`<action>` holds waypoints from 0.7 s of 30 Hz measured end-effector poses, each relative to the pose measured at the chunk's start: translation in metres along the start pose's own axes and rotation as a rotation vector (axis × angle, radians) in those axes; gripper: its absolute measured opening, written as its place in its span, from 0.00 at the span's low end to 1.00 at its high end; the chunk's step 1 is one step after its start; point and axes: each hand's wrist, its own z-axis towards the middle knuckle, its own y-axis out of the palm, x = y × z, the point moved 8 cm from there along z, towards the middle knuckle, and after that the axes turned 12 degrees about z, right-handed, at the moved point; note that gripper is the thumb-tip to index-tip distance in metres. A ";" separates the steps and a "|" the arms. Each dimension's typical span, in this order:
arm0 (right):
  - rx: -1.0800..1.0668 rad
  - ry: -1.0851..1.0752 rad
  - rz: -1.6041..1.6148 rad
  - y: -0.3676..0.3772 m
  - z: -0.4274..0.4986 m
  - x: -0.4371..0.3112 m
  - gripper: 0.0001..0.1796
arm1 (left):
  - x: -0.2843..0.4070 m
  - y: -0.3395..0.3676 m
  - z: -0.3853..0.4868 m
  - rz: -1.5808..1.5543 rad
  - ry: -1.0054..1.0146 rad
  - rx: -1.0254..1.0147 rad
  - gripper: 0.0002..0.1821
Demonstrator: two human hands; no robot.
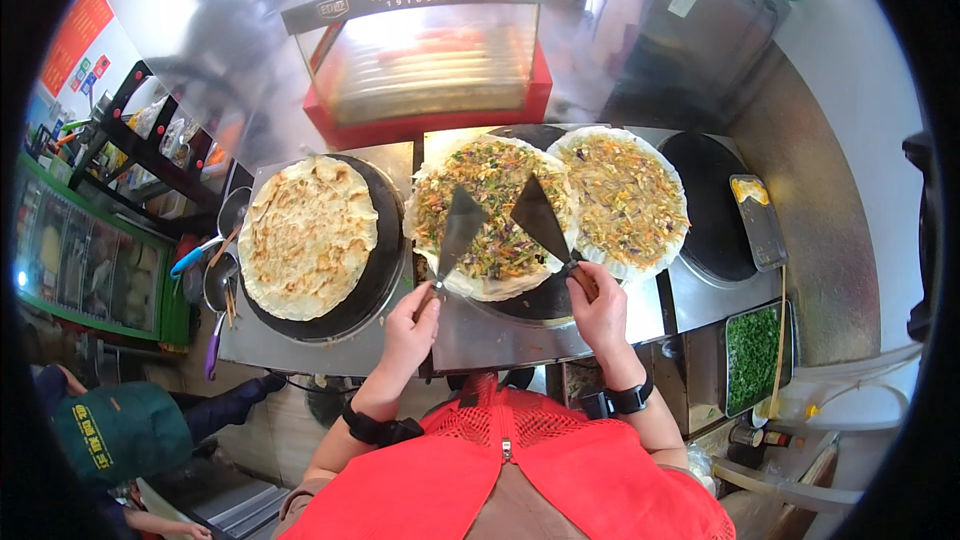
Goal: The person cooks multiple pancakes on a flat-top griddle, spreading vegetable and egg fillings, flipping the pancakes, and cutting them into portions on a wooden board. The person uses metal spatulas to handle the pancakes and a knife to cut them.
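Note:
My left hand [411,326] grips the handle of a triangular metal spatula [461,221], its blade over the left part of a vegetable-topped pancake [499,270]. In my right hand [600,307] is the wooden handle of a second triangular spatula [538,217], whose blade lies over the right part of that pancake. Shredded vegetables and green bits cover this pancake on the middle round griddle [532,307]. A second vegetable-topped pancake [622,199] overlaps the first one's right edge and reaches toward the right griddle. Whether the blades touch the food, I cannot tell.
A browned flatbread [309,238] lies on the left griddle [382,240]. Behind stands a glass sausage roller [435,60]. The right griddle [701,195] bears a grey tray [761,236]; below it is a tray of chopped greens [752,360]. Ladles [217,289] hang at left, near a person [120,431].

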 end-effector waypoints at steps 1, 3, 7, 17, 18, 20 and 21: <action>-0.045 0.042 0.034 0.001 0.001 0.005 0.13 | -0.005 -0.007 -0.001 -0.058 -0.061 0.050 0.18; -0.181 0.169 0.118 0.006 0.002 0.023 0.13 | -0.005 -0.017 -0.002 -0.041 -0.046 0.087 0.18; -0.203 0.265 0.103 0.010 0.024 0.060 0.11 | -0.013 -0.025 -0.007 -0.001 -0.076 0.055 0.19; 0.078 0.223 0.054 0.058 0.105 0.084 0.11 | -0.026 -0.027 -0.013 -0.009 -0.081 0.023 0.20; 0.088 0.183 0.110 0.059 0.106 0.083 0.11 | -0.029 -0.029 -0.015 -0.044 -0.100 0.027 0.20; -0.071 0.171 0.142 0.079 0.106 0.086 0.11 | -0.032 -0.034 -0.018 -0.029 -0.098 0.040 0.20; -0.168 0.189 0.189 0.088 0.102 0.089 0.10 | -0.036 -0.036 -0.020 -0.049 -0.128 0.035 0.20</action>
